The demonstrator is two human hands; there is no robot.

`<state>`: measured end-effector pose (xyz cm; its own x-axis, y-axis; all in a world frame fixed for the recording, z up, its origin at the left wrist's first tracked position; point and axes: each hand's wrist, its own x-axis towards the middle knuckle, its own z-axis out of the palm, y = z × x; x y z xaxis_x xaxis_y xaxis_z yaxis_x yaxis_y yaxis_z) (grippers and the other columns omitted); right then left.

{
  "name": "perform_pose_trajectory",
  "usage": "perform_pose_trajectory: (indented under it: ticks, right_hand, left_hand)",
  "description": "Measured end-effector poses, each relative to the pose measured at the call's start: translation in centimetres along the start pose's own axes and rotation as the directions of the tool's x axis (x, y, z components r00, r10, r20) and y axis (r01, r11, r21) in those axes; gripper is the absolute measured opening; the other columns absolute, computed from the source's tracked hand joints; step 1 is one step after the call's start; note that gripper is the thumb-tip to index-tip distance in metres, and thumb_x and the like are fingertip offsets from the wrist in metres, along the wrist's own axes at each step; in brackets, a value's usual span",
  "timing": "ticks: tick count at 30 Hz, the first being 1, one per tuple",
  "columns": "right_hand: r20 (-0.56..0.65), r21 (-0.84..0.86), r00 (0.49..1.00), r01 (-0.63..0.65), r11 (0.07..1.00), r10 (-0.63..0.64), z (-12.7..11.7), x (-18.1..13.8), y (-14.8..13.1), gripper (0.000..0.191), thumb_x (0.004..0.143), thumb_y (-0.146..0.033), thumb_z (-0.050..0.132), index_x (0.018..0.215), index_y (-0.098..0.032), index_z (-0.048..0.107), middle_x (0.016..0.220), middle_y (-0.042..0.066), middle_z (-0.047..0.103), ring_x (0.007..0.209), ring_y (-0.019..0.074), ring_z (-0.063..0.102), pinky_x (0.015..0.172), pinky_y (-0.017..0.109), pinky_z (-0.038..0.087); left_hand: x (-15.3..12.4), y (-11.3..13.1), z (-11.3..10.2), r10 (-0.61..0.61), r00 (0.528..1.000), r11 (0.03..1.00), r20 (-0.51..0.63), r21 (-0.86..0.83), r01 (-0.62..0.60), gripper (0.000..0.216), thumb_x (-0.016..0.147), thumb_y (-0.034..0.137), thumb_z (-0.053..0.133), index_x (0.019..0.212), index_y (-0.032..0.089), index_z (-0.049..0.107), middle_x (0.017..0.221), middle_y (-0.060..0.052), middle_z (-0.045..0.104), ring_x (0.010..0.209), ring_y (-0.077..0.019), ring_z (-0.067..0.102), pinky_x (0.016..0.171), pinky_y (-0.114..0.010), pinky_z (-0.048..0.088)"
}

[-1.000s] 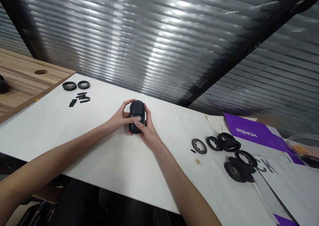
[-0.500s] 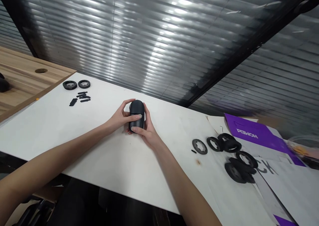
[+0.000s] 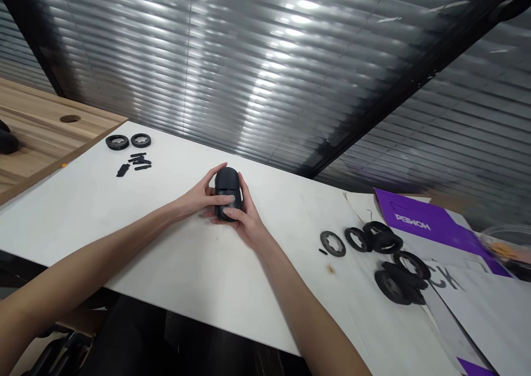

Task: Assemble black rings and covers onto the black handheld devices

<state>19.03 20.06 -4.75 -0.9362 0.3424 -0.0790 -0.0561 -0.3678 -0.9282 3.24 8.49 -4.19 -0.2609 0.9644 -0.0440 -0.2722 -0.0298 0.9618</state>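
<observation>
A matte black, capsule-shaped case (image 3: 227, 179) with a seam across its middle is between my two hands, over the white table. My left hand (image 3: 206, 194) grips it from the left, its thumb lying across the front just under the seam and a finger reaching up to the top. From the right, my right hand (image 3: 248, 215) is wrapped round the case, with its thumb pressed on the lower front. A thin dark gap shows along the seam. The back and underside of the case are hidden.
Two black rings (image 3: 141, 140) and several small black strips (image 3: 140, 159) lie at the table's far left. To the right are several more black rings (image 3: 332, 244), a purple printed sheet (image 3: 431, 229) and white paper. A wooden board (image 3: 37, 127) adjoins on the left; blinds rise behind.
Both thumbs have shifted slightly on the case: the left one lower, the right one a little to the right. The seam shows more plainly. Both hands keep their hold.
</observation>
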Motion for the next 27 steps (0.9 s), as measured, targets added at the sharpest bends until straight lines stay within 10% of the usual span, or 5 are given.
perform_pose_trajectory:
  ticks: [16, 27]
  right_hand:
    - [-0.109, -0.041, 0.994, 0.024, 0.999, -0.028, 0.6, 0.0, 0.1, 0.133, 0.073, -0.041, 0.102, 0.176, -0.047, 0.018, 0.134, 0.005, 0.074, 0.091, 0.0280, 0.083, 0.098, 0.060, 0.070]
    - [0.005, 0.025, 1.000, 0.013, 1.000, -0.013, -0.8, 0.6, 0.0, 0.117, 0.078, -0.051, 0.096, 0.170, -0.050, 0.023, 0.123, 0.002, 0.076, 0.090, 0.0279, 0.083, 0.087, 0.055, 0.072]
  left_hand:
    - [-0.3, 0.2, 0.8, 0.042, 0.998, 0.999, -0.042, 0.009, -0.042, 0.109, 0.085, 0.040, 0.095, 0.173, 0.033, 0.031, 0.095, -0.005, 0.076, 0.075, -0.0188, 0.071, 0.060, -0.023, 0.053]
    - [0.3, -0.2, 0.4, 0.078, 0.996, 0.997, -0.030, -0.015, -0.079, 0.098, 0.100, 0.069, 0.067, 0.178, 0.025, 0.025, 0.085, -0.004, 0.075, 0.069, -0.0215, 0.072, 0.066, -0.030, 0.057]
